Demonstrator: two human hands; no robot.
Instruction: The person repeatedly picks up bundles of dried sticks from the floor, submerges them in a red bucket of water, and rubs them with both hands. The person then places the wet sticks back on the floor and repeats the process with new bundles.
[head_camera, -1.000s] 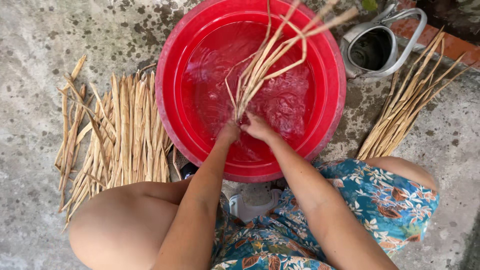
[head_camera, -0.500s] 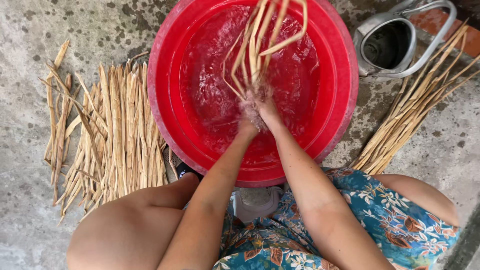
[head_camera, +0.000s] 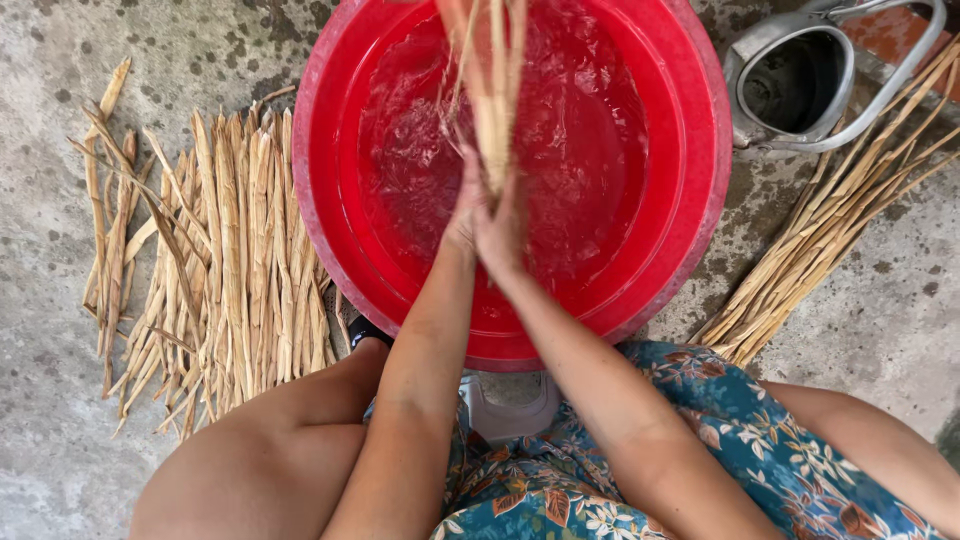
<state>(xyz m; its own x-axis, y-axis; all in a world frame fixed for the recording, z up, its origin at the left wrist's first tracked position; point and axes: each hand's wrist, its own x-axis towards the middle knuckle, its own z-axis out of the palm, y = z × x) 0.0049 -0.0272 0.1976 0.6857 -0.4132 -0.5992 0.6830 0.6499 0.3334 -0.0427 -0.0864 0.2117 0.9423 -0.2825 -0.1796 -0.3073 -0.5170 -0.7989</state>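
Your left hand and right hand, fingers clenched together, grasp a bundle of strips over the water in the red basin at top centre. One pile lies left, another right; which is washed, you cannot tell.

Both forearms rise from the lower middle of the frame and converge toward the upper centre. The left hand and the right hand press together side by side, touching, each grip closed with fingers curled and pointing toward the top of the frame. The left forearm runs nearly straight up; the right forearm slants in from the lower right. The wrists are about straight. A bare left thigh fills the lower left, the knees spread apart.
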